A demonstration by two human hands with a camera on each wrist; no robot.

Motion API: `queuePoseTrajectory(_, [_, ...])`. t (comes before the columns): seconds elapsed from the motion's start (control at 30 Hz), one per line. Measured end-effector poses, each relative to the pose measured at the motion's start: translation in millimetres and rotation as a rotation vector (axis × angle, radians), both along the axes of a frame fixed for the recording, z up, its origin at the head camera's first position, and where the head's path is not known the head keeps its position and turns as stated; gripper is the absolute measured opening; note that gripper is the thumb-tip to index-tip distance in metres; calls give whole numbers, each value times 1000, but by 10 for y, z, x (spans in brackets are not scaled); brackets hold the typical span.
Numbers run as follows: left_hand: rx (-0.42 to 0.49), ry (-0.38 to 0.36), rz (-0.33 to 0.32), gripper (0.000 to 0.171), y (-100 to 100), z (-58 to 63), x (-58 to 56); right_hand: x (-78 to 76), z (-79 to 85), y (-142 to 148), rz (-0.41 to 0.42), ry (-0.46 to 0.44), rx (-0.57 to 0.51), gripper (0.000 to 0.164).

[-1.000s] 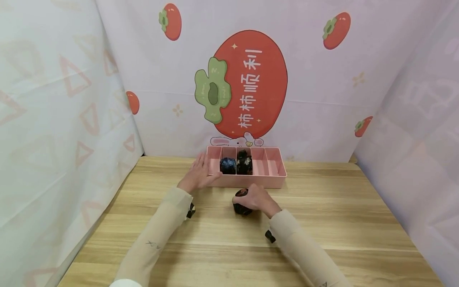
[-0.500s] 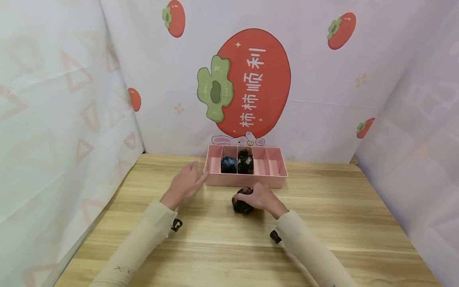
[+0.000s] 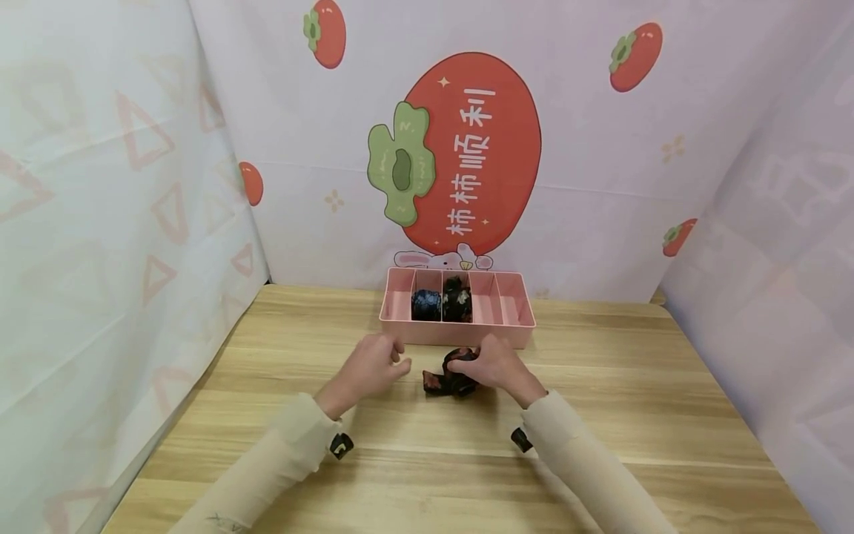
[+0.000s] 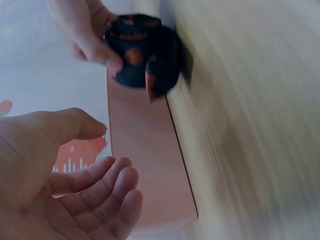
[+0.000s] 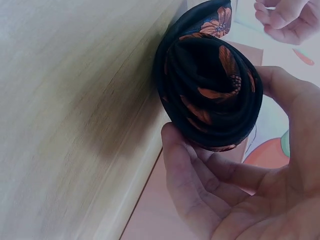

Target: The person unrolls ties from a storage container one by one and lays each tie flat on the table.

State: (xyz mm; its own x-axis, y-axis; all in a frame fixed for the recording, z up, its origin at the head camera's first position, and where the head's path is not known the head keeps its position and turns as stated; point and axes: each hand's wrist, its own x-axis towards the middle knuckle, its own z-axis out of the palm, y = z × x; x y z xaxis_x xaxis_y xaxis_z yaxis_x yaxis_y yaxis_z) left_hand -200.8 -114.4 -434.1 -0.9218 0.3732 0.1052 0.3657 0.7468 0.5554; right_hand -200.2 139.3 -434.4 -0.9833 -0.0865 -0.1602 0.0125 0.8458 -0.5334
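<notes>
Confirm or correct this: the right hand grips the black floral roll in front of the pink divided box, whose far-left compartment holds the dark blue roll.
The far-left placement is wrong: the head view shows the dark blue roll in the second compartment from the left. The right hand does grip the black floral roll in front of the pink divided box.
</notes>
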Motion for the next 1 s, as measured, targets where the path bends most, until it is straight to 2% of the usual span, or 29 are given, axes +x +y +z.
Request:
queuePoseTrajectory(0.1, [8, -31, -59, 18, 167, -32, 22, 20, 19, 10, -3, 20, 19, 55])
queuePoseTrajectory(0.27, [1, -9, -130, 13, 382, -71, 49, 50, 33, 28, -8, 50, 29, 54])
queuePoseTrajectory(0.4, [-42, 0, -124, 16, 475, -95, 51, 62, 37, 44, -4, 50, 17, 59])
queuePoseTrajectory(0.6, [-113, 26, -108, 19, 519, -204, 24, 92, 36, 65, -24, 23, -13, 62])
queuePoseTrajectory(0.8, [-118, -9, -92, 21, 527, -298, -5, 115, 9, 127, -59, -26, -55, 60])
queuePoseTrajectory(0.9, [-118, -34, -87, 22, 525, -335, -13, 117, -7, 179, -56, -30, -69, 61])
queuePoseTrajectory(1.0, [-118, -26, -92, 21, 525, -362, -26, 116, -27, 244, -59, -20, -77, 62])
